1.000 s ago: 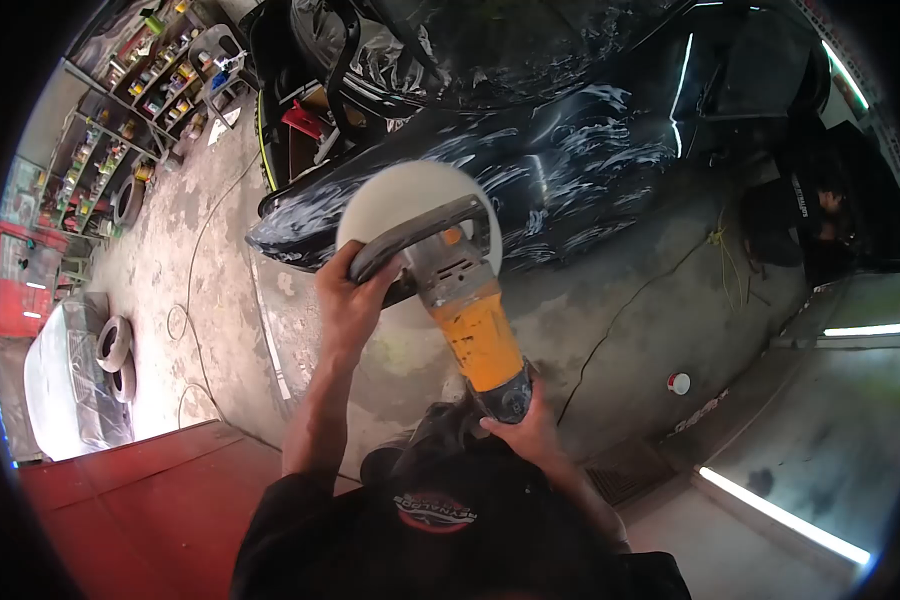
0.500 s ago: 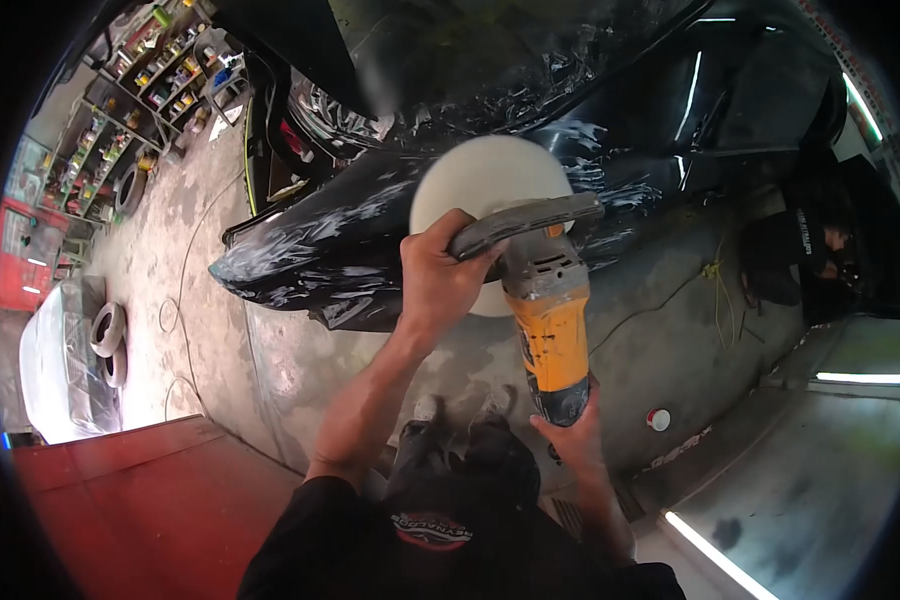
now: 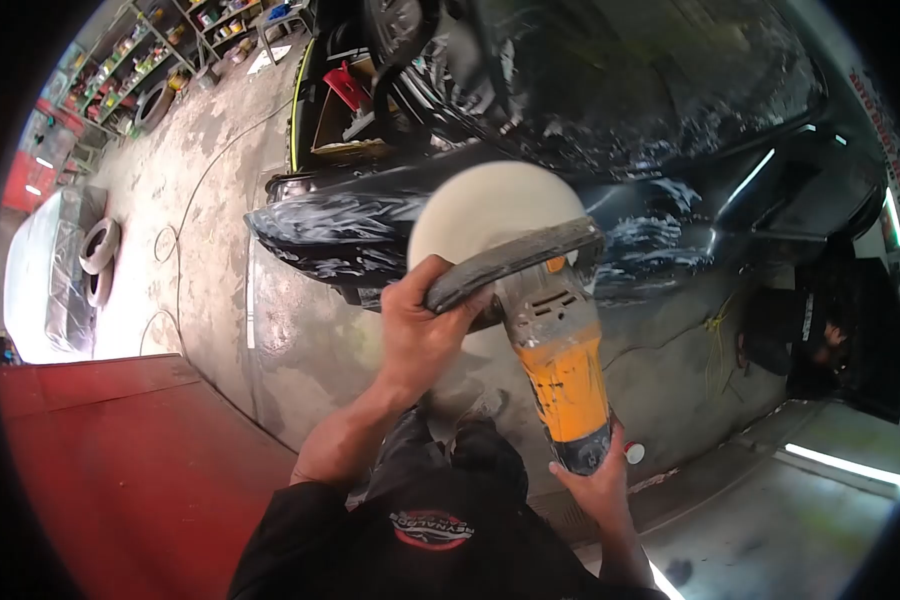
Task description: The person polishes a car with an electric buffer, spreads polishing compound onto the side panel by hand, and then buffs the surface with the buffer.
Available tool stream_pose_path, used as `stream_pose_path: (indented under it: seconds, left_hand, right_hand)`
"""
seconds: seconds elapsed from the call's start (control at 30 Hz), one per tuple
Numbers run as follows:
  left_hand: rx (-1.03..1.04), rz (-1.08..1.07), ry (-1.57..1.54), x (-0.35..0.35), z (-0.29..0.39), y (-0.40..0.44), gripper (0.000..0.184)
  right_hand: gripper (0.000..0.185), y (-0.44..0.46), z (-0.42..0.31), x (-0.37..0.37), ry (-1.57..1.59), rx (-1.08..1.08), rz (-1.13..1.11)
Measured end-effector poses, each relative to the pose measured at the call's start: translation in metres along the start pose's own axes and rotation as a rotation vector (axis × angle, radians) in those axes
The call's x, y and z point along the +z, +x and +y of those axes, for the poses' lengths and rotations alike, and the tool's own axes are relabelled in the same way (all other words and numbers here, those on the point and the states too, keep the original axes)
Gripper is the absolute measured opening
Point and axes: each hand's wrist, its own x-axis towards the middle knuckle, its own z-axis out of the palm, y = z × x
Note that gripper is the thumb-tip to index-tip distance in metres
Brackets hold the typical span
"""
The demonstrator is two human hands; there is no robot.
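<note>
A yellow and grey polisher [image 3: 565,385] with a large pale round pad [image 3: 485,205] is held in both my hands. My left hand [image 3: 425,325] is wrapped round the left end of its dark curved handle. At the rear end of the body, my right hand [image 3: 600,480] grips the dark cap, its fingers partly hidden underneath. The pad is over a glossy black car panel [image 3: 345,230] streaked with white compound. Whether the whole pad touches the panel is hidden from this angle.
A power cord [image 3: 660,345] trails across the concrete floor. To the left are a red panel [image 3: 120,450], a plastic-covered car [image 3: 50,275], tires [image 3: 100,245] and shelves of cans [image 3: 130,65]. A dark-clothed figure [image 3: 790,320] shows at the right.
The view has shifted, showing more of the car's front and a red object in its opening. The polisher sits slightly lower in view, and both hands keep their hold.
</note>
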Motion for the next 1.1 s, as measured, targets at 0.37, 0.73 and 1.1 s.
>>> stream_pose_path:
  seconds: [0.37, 0.73, 1.1]
  left_hand:
    - [-0.035, -0.006, -0.002, -0.047, 0.022, 0.045, 0.015]
    - [-0.031, -0.137, -0.069, -0.020, 0.020, 0.051, 0.015]
    - [-0.047, -0.086, -0.078, -0.062, 0.032, 0.079, 0.013]
  right_hand:
    - [0.099, 0.012, -0.083, 0.009, 0.020, 0.155, -0.055]
    - [0.099, -0.015, -0.087, -0.003, -0.028, 0.232, 0.054]
    - [0.095, 0.025, -0.133, 0.004, 0.000, 0.157, -0.078]
